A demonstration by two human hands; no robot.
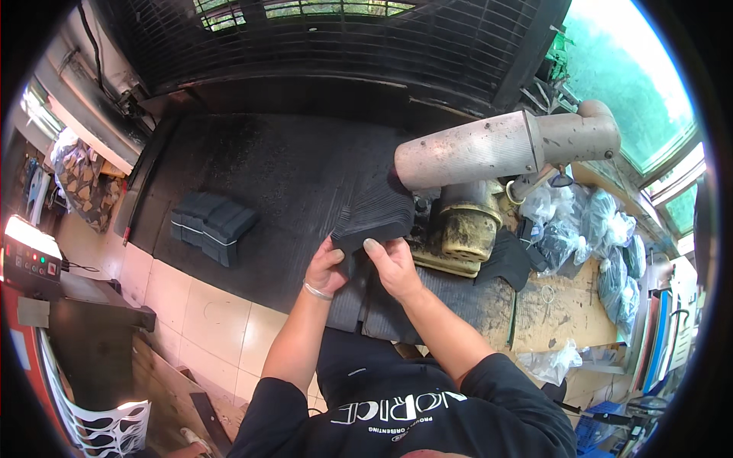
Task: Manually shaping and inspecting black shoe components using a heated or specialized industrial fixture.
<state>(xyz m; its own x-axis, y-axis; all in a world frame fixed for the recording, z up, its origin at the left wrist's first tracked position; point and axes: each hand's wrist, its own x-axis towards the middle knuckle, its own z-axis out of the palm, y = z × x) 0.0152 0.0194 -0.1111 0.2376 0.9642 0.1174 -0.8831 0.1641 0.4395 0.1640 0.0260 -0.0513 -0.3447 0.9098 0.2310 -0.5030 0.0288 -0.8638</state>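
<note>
Head view, stack: a fanned stack of thin black sheets [372, 214] is held up in front of the person, above the near edge of the black tabletop [282, 164]; its far end reaches toward the grey metal cylinder [469, 150].
Head view, left hand: the left hand [324, 269] sits under the stack's lower left corner, its grip curled and pinching the sheets' near edge from below; a silver bracelet [316, 292] circles the wrist.
Head view, right hand: the right hand [392, 265] is just beside the left, its grip pressed on the same near edge, thumb on top of the sheets, fingers hidden beneath.
Head view, stack against grip: the sheets fan up and away from both hands, so the grip takes only the lower edge and most of the stack stands free above the fingers.
Head view, under the hands: more dark ribbed sheets [427, 294] lie flat on the tabletop below the wrists.
Head view, left side: a tied bundle of black pieces [211, 223] lies on the tabletop, well apart from the hands.
Head view, right side: a yellowish machine body [467, 233] stands under the cylinder, near the right hand; clear plastic bags of dark pieces [584, 221] are piled farther right on a wooden bench [561, 313].
</note>
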